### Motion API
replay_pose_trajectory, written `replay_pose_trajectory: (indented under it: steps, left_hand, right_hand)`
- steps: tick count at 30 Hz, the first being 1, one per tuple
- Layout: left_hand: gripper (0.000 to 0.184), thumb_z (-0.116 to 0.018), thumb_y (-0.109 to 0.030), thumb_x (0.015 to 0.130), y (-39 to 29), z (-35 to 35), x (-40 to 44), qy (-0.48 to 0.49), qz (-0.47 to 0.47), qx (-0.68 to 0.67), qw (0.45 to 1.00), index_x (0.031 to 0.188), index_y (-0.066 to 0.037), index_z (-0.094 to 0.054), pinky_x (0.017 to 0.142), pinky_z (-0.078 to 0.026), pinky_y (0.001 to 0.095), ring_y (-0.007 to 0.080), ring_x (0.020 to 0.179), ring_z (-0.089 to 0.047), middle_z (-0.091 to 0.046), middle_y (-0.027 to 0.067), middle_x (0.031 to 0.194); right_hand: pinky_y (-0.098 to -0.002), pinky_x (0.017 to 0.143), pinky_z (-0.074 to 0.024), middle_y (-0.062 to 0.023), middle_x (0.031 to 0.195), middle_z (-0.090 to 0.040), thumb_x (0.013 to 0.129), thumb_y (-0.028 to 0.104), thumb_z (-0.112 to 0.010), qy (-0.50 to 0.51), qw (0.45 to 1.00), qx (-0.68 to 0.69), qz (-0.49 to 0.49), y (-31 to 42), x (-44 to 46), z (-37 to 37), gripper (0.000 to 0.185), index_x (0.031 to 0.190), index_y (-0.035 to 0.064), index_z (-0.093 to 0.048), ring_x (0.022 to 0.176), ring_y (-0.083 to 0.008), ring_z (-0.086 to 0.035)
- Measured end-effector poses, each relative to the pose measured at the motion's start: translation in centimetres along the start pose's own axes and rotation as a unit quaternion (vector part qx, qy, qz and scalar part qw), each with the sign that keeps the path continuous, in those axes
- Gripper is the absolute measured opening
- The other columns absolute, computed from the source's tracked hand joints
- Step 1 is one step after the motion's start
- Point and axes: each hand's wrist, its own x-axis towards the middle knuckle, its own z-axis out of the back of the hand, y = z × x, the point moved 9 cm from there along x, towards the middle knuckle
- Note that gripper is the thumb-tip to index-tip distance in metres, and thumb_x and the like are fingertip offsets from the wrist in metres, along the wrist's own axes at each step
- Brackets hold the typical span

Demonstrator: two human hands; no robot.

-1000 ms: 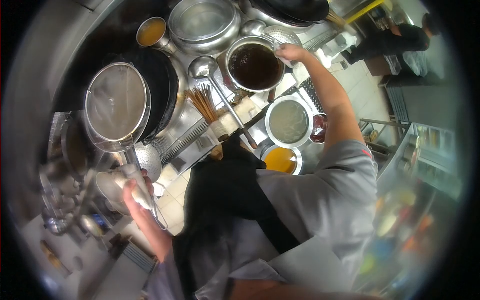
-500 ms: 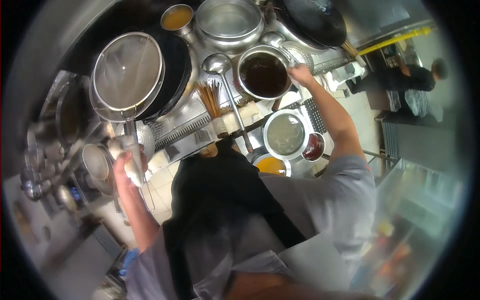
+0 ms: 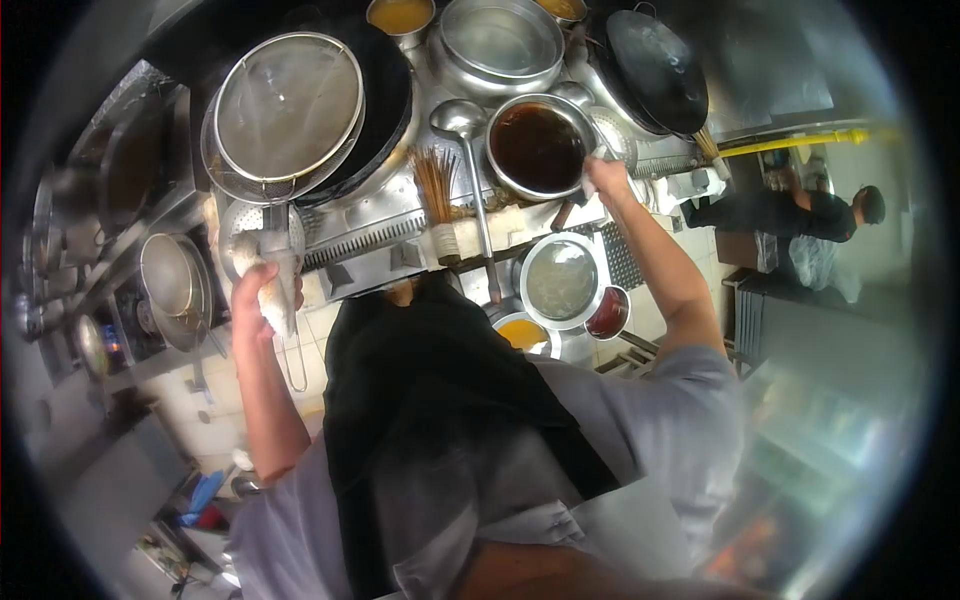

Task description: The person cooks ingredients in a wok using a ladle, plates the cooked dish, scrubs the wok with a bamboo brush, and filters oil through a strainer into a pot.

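A round fine-mesh strainer (image 3: pixel 288 105) lies over a dark wok (image 3: pixel 385 110) at the upper left, with another wire rim beneath it. My left hand (image 3: pixel 262 295) is closed around its handle end, with a whitish cloth (image 3: pixel 274 298) bunched in the grip. A wire loop hangs below those fingers. At the upper right, my right hand (image 3: pixel 607 178) grips the near right rim of a steel pot (image 3: pixel 497 165) of dark brown liquid (image 3: pixel 540 147). Some pale cloth shows at that grip. Between the hands, a long-handled ladle (image 3: pixel 460 118) rests on the stove beside a bamboo brush (image 3: pixel 436 190).
Near the apron stand a bowl of cloudy liquid (image 3: pixel 562 282), a red-filled container (image 3: pixel 610 312) and a yellow-filled one (image 3: pixel 524 334). A wide steel pot (image 3: pixel 502 40) and a black wok (image 3: pixel 655 70) sit behind. Another person (image 3: pixel 835 215) stands at far right.
The view has shifted, so the stove items sit a little further right in the picture and most of them higher. Both hands keep their grips.
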Motion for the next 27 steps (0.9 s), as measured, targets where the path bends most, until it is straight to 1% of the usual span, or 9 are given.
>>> replay_pose_trajectory:
  steps: [5,11,13,17,19,21,23,25,27]
  left_hand:
    - [0.046,-0.062,-0.026,0.081,1.1,2.0,1.1,0.032,0.018,-0.017,0.999,0.110,0.010,-0.059,0.044,-0.047,0.0313,0.0223,0.060,-0.061,-0.064,0.0174,0.087]
    - [0.042,-0.062,-0.024,0.080,1.5,3.2,2.0,0.025,0.021,-0.006,0.999,0.109,0.007,-0.055,0.044,-0.047,0.0321,0.0233,0.059,-0.061,-0.062,0.0162,0.083]
    - [0.039,-0.063,-0.024,0.081,0.3,2.5,1.8,0.001,-0.013,-0.008,1.000,0.101,0.009,-0.058,0.046,-0.049,0.0369,0.0277,0.054,-0.060,-0.063,0.0210,0.074]
    - [0.039,-0.063,-0.024,0.080,0.6,2.6,2.4,0.030,-0.008,0.000,1.000,0.101,0.009,-0.058,0.046,-0.049,0.0366,0.0277,0.054,-0.060,-0.063,0.0208,0.073]
    - [0.039,-0.063,-0.024,0.080,0.2,2.2,2.4,0.035,-0.020,0.003,0.999,0.101,0.009,-0.058,0.046,-0.049,0.0364,0.0275,0.054,-0.060,-0.062,0.0205,0.073]
    - [0.039,-0.063,-0.023,0.080,0.4,2.2,2.6,0.044,-0.015,0.006,0.999,0.101,0.008,-0.058,0.046,-0.049,0.0363,0.0274,0.054,-0.060,-0.062,0.0204,0.073]
    - [0.038,-0.063,-0.023,0.080,0.5,2.2,2.7,0.051,-0.011,0.008,0.999,0.102,0.008,-0.058,0.046,-0.049,0.0362,0.0272,0.054,-0.060,-0.062,0.0202,0.073]
    - [0.048,-0.065,-0.021,0.078,1.0,2.1,2.8,0.064,0.015,-0.012,0.998,0.117,0.003,-0.052,0.045,-0.049,0.0338,0.0257,0.062,-0.062,-0.064,0.0176,0.091]
    - [0.049,-0.065,-0.021,0.077,1.2,2.2,2.8,0.065,0.023,-0.013,0.998,0.118,0.003,-0.051,0.046,-0.049,0.0341,0.0257,0.064,-0.063,-0.064,0.0175,0.093]
  right_hand:
    - [-0.0387,0.054,-0.0521,-0.0191,0.081,-0.066,0.070,0.013,-0.071,-0.003,0.996,0.087,-0.035,-1.3,0.0,-0.8,0.033,0.084,-0.0164,-0.064,0.067,-0.0263,-0.067]
    - [-0.0379,0.053,-0.0525,-0.0169,0.083,-0.065,0.073,0.006,-0.067,-0.009,0.984,0.167,-0.056,-2.2,-0.8,-1.7,0.025,0.087,-0.0141,-0.063,0.066,-0.0261,-0.065]
    - [-0.0377,0.052,-0.0521,-0.0162,0.082,-0.064,0.074,0.005,-0.066,-0.010,0.980,0.186,-0.067,-2.9,-1.2,-2.0,0.024,0.089,-0.0133,-0.063,0.066,-0.0259,-0.065]
    - [-0.0380,0.052,-0.0514,-0.0148,0.083,-0.064,0.076,0.005,-0.066,-0.006,0.976,0.208,-0.063,-4.4,-0.4,-2.0,0.022,0.091,-0.0116,-0.063,0.067,-0.0254,-0.064]
    - [-0.0381,0.053,-0.0517,-0.0134,0.082,-0.063,0.077,0.005,-0.066,-0.014,0.973,0.217,-0.071,-5.2,-0.3,-2.1,0.021,0.091,-0.0106,-0.063,0.068,-0.0247,-0.064]
    - [-0.0397,0.062,-0.0557,-0.0150,0.091,-0.062,0.081,0.005,-0.061,0.012,0.976,0.203,-0.083,-5.7,-0.5,-2.7,0.027,0.103,-0.0105,-0.058,0.075,-0.0273,-0.065]
    - [-0.0396,0.060,-0.0550,-0.0141,0.088,-0.062,0.081,0.005,-0.062,0.001,0.973,0.215,-0.088,-5.9,-1.0,-2.8,0.024,0.099,-0.0095,-0.059,0.072,-0.0261,-0.064]
    - [-0.0394,0.054,-0.0536,-0.0122,0.082,-0.062,0.080,0.005,-0.064,-0.012,0.967,0.235,-0.096,-5.5,-1.7,-2.8,0.017,0.091,-0.0074,-0.062,0.067,-0.0237,-0.064]
    - [-0.0400,0.055,-0.0548,-0.0127,0.084,-0.063,0.082,0.006,-0.064,-0.009,0.971,0.217,-0.102,-5.3,-2.2,-2.7,0.018,0.094,-0.0075,-0.062,0.069,-0.0239,-0.065]
